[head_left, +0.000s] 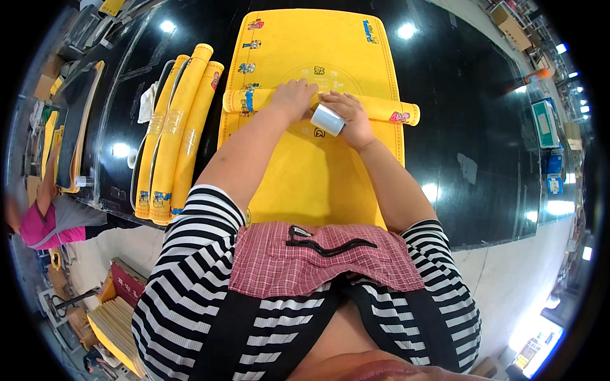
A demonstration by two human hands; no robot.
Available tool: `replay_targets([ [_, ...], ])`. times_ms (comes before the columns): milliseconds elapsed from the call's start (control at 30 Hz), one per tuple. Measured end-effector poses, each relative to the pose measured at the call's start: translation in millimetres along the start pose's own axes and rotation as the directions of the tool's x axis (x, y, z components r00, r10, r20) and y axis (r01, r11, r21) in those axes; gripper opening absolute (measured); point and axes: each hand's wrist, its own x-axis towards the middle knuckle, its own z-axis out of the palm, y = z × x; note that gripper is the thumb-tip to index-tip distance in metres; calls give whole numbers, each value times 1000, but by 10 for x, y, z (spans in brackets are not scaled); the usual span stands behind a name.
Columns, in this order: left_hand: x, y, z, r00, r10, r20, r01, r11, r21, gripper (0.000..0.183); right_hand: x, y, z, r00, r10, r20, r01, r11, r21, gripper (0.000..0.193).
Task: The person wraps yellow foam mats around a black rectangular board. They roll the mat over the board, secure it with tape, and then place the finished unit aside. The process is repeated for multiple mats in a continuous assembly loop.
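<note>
A yellow mat (318, 181) with small cartoon figures along its edges lies flat in front of me. Across its middle lies a rolled yellow mat (384, 112). The fingers of my left hand (294, 100) curl over this roll and press on it, left of centre. My right hand (352, 120) holds a roll of clear tape (328, 120), tilted, its pale side facing me. That hand's fingertips also rest on the rolled mat, close to my left hand. My right thumb is mostly hidden behind the tape.
Several rolled yellow mats (181, 133) bound with clear tape lie to the left on the black table (470, 190). A white crumpled piece (147, 103) sits beside them. At the right edge are a green box (544, 124) and blue boxes (555, 174). A person in a pink top (47, 222) works at far left.
</note>
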Motion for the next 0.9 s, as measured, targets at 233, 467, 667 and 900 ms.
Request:
replay_targets([
  [233,-105,-10,6,993,26,-119,-33,998,-59,66,-1071,-800,-605,881,272,387,-410,846,340,44],
  [467,-1007,373,-342,950,-152,272,272,832,-484,76,-2716,-290,-2124,307,949,-69,-942,293,-162,23],
  [667,-2054,-143,-414,903,-361,234,394,478,-785,84,-2867,-88,-2483,-36,986,163,-979,-67,193,30],
  [900,-2630,-1136,-1510,712,-677,-185,522,687,-505,78,-3255,69,-2419,23,996,89,-982,6,187,40],
])
